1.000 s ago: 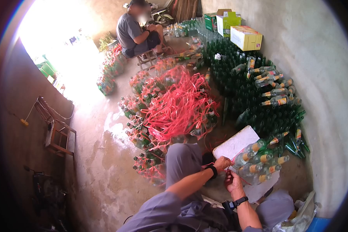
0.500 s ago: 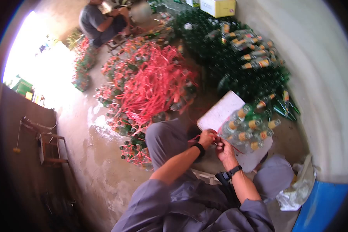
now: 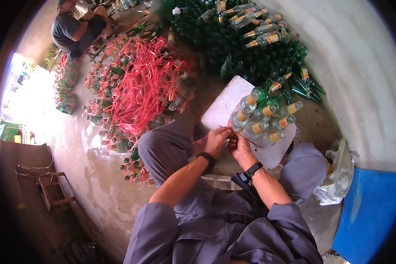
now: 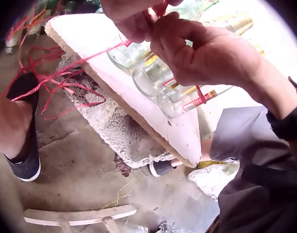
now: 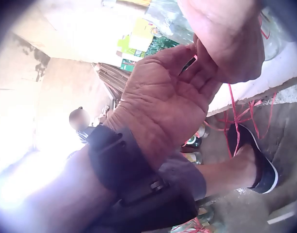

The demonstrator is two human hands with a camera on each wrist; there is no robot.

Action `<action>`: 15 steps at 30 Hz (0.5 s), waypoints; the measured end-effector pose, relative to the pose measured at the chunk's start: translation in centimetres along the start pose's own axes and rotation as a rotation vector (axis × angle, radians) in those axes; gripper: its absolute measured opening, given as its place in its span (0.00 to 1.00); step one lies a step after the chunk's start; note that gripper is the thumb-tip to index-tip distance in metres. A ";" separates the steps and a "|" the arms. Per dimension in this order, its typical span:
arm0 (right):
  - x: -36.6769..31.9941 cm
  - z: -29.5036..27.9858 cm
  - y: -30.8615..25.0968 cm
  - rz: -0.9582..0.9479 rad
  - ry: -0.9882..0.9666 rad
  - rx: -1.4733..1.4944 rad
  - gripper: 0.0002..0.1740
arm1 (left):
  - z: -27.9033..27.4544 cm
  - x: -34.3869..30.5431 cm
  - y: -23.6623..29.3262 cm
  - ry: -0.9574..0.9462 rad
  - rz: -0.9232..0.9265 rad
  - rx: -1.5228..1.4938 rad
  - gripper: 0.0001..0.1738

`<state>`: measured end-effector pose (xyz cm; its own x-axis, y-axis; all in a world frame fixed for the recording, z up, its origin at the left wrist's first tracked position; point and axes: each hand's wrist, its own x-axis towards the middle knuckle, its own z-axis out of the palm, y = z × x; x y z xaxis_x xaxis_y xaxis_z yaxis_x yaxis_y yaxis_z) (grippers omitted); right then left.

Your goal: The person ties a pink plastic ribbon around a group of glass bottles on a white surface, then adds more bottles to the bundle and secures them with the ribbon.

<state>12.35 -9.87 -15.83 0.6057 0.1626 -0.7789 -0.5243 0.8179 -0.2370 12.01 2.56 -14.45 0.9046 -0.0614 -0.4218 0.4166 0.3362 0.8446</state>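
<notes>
Both hands are pinching the red string (image 4: 97,52) close together at the bases of the bottle bundle (image 3: 262,121): left hand (image 3: 216,140), right hand (image 3: 240,147). Pulling evenly, I judge, is stopping slack. The bundle is lying on the white foam surface (image 3: 222,105), long axis diagonal, necks pointing away, up-right in head view.

A bottle-sorting yard: green glass bottles (image 3: 233,48) stacked beyond the hands (image 3: 218,140), red-strung bundles (image 3: 141,83) on concrete floor (image 3: 92,176).

The head view looks steeply down; close wrist views share left hand (image 3: 218,140) and right hand (image 3: 240,147).
</notes>
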 end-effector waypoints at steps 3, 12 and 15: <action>-0.5 0.2 0.0 -0.002 -0.043 -0.067 0.02 | -0.7 0.6 -0.7 -0.011 -0.015 0.003 0.14; -1.6 -0.9 -0.2 0.028 -0.133 -0.062 0.08 | -0.9 1.1 -0.5 0.016 0.046 0.104 0.14; -1.1 -1.9 0.5 -0.029 0.014 -0.148 0.18 | -0.7 1.2 -0.7 0.039 0.034 0.117 0.14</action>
<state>10.26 -10.69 -16.20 0.6145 0.1316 -0.7779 -0.5895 0.7319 -0.3418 12.79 2.97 -15.77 0.9151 -0.0142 -0.4030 0.3956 0.2253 0.8904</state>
